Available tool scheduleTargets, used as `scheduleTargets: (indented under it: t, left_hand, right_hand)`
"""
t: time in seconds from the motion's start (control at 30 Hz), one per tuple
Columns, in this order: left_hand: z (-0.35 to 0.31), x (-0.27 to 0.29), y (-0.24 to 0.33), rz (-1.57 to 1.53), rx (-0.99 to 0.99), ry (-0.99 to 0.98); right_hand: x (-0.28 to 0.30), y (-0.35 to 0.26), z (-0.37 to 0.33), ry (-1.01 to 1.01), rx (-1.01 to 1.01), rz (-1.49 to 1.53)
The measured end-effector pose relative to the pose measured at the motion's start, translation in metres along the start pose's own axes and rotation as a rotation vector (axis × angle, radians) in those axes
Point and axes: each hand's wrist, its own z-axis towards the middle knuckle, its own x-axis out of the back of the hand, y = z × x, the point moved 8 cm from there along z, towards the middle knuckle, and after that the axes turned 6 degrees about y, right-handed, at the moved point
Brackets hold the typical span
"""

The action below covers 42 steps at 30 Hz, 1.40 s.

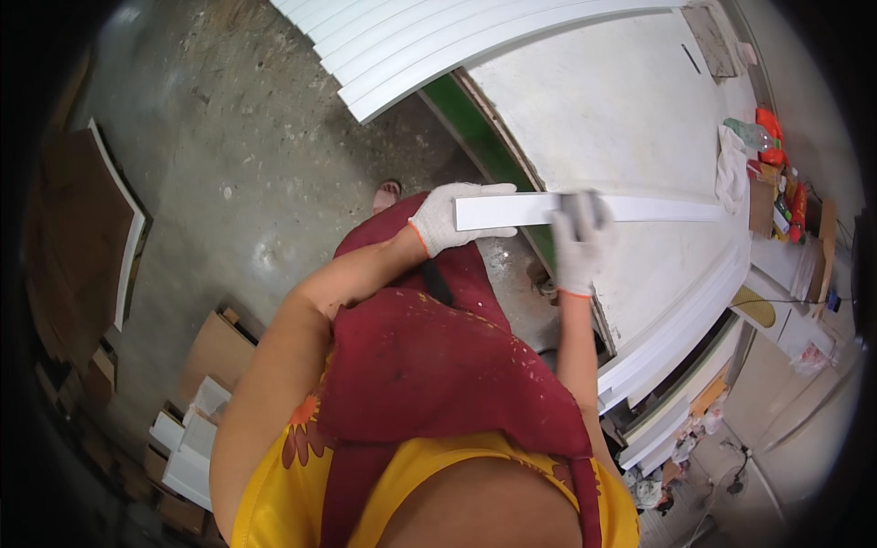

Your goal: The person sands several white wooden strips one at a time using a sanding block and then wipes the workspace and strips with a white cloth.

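A long white strip [512, 211] lies across the white-topped table, its near end jutting past the table edge toward me. My left hand [449, 217], in a white knit glove with an orange cuff, clasps that end, fingers and thumb along its two sides. Farther along the strip, my right hand [577, 258], gloved alike, is closed on a dark grey pad [592, 206] that rests on the strip's upper face. Motion smears the pad and the right fingertips, so the pad's exact kind cannot be made out.
White boards [420, 41] lie side by side at the far end of the table [630, 100]. Along its right side are a white cloth [732, 169], a plastic bottle [751, 135] and a cardboard box [827, 242]. More white strips [681, 310] lie nearer. Brown panels [87, 219] stand at left.
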Motion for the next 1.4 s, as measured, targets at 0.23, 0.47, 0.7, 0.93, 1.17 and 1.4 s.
scheduleTargets:
  t: [0.23,0.47,0.7,0.93,1.17,1.4]
  left_hand:
    - [-0.001,0.022,0.011,0.623,-0.324,0.007]
    - [0.005,0.024,-0.007,-0.100,0.022,-0.103]
    - [0.001,0.008,-0.006,-0.100,0.049,0.036]
    - [-0.001,0.019,0.004,0.014,-0.158,-0.035]
    - [-0.007,0.001,0.011,0.324,-0.193,-0.043]
    - [-0.015,-0.021,0.024,1.066,-0.576,-0.005]
  right_hand:
    - [-0.041,-0.133,-0.014,-0.164,0.252,0.013]
    - [-0.042,-0.151,-0.040,-0.188,0.403,0.073]
    - [-0.027,-0.143,-0.053,-0.313,0.402,0.079]
    - [-0.051,-0.158,-0.026,-0.155,0.353,0.039]
    - [-0.014,-0.143,-0.062,-0.331,0.427,0.000]
    - [-0.005,-0.049,-0.014,-0.095,-0.040,0.125]
